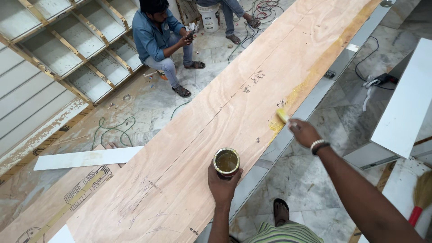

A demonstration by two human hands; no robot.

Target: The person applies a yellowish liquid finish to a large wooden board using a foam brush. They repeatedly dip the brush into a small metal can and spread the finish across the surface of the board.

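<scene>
My left hand [221, 183], low in the centre of the frame, is wrapped around a small open tin [226, 162] of amber glue resting on the long plywood sheet [202, 135]. My right hand [303, 132], right of centre, grips a yellow brush [283, 115] whose tip touches the sheet's glue-streaked right edge. A seated person [159, 40] crouches at upper left.
</scene>
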